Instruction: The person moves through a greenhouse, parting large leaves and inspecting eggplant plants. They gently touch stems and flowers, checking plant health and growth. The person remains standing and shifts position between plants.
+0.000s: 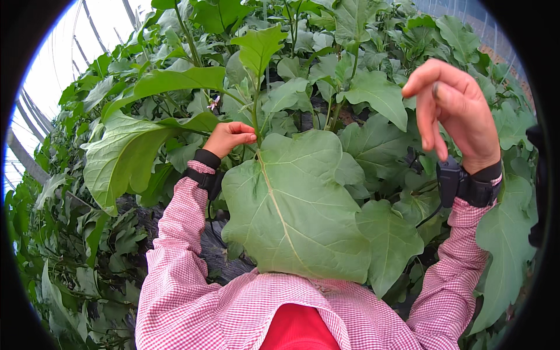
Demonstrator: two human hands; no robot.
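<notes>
An eggplant stem (255, 114) with a pale young leaf (261, 48) at its top rises in front of me. My left hand (231, 136) pinches this stem between thumb and forefinger, just above the base of a very broad leaf (297, 205). That leaf spreads down over my chest and hides what lies beneath it. Raised at the right, my right hand (457, 105) is bent at the wrist, with its fingers loosely curled and apart. Nothing shows in it, and it hangs over the foliage away from the pinched stem.
Dense eggplant foliage (376, 140) surrounds me. A small purple flower (213, 103) sits left of the stem. Dark plastic ground film (223, 260) shows below my left arm. Curved greenhouse poles (26, 157) stand at the left. Both wrists carry black strapped devices (450, 181) with cables.
</notes>
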